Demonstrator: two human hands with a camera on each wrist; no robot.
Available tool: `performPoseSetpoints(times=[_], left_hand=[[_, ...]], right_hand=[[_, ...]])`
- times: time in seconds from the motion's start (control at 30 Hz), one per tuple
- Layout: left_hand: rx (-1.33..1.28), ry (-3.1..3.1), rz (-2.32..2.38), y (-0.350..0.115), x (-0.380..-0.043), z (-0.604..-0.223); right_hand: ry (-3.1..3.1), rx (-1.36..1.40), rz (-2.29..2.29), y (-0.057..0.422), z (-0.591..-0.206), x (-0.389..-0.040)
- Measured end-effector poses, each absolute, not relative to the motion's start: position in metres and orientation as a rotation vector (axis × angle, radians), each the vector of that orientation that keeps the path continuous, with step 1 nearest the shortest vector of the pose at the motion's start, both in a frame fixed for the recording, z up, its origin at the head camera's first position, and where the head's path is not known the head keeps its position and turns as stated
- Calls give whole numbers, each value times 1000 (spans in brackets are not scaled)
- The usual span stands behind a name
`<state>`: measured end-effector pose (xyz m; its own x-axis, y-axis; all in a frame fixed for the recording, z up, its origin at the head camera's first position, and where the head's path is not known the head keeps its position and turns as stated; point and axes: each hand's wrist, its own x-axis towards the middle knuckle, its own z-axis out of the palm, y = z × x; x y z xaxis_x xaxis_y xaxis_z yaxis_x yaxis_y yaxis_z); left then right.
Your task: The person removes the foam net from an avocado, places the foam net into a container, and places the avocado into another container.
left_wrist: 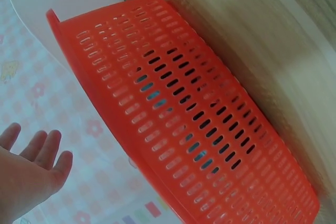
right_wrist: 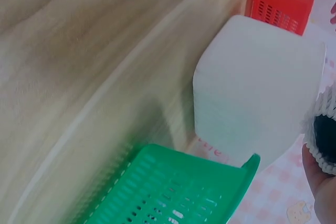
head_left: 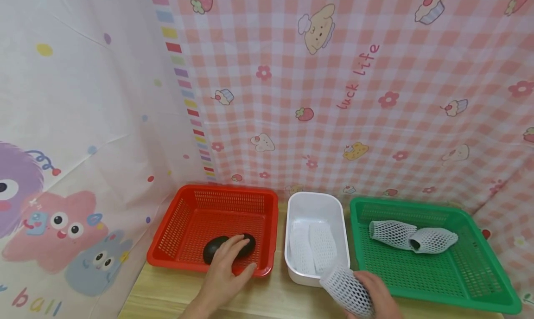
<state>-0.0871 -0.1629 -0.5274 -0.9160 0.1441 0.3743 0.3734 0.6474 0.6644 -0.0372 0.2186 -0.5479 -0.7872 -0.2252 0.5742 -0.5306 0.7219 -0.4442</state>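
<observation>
Two dark, smooth avocados (head_left: 212, 250) lie in the near part of the red basket (head_left: 167, 256). Over them reaches my left hand (head_left: 227, 272), its fingers extended and overlapping the avocados in the head view. The left wrist view shows that hand (left_wrist: 31, 174) with loosely spread fingers and nothing in its grasp, above the basket's rim. My right hand (head_left: 377, 296) grips a white foam net sleeve (head_left: 348, 291) near the front of the white bin. Inside this sleeve a dark avocado (right_wrist: 326, 136) shows at the open end in the right wrist view.
The white bin (head_left: 294, 207) between the baskets holds flat foam net sleeves (head_left: 322, 248). On the right, a green basket (head_left: 421, 282) contains two net-wrapped pieces (head_left: 392, 233). A checked curtain (head_left: 333, 138) hangs behind the wooden table (head_left: 167, 293).
</observation>
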Motion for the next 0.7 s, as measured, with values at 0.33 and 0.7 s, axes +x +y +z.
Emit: performPoseSetpoints(times=[0.33,0.7], left_hand=[[-467,-2563,-1108,-153,-80,-532],[-583,-2503,-1140,-140,-71,-543]], right_hand=[[-2358,782,992,214,-565,-34],[-2242,966,958,209,-586,-43]])
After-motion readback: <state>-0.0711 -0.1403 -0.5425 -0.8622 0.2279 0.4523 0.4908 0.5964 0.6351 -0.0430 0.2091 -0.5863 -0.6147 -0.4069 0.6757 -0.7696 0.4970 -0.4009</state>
